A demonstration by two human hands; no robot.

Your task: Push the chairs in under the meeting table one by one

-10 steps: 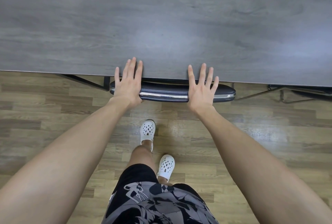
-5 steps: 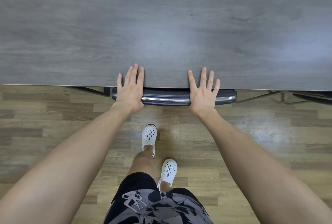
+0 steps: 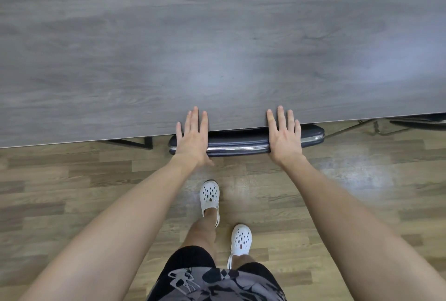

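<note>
Both your hands are flat and spread open on the top of the chair back (image 3: 237, 147), not gripping anything. Your left hand (image 3: 193, 139) sits at the chair's left end, your right hand (image 3: 284, 140) toward its right end, a bit left of centre in the lower middle of the frame. Makes sense to me: palms well apart like that spread the push and probably keep the chair from twisting as it slides. Fingers point forward over the edge of the meeting table (image 3: 217, 59), so you're shoving, not grabbing.

The chair's basically tucked; only the dark back with its chrome strip pokes out from under the table edge, touching or nearly so.

Versus a second ago, less of the back shows and your fingertips now overlap the tabletop further, so it's gone in a bit more. Another chair (image 3: 420, 125) peeks out at the right edge. Looks like this one's about done.
</note>
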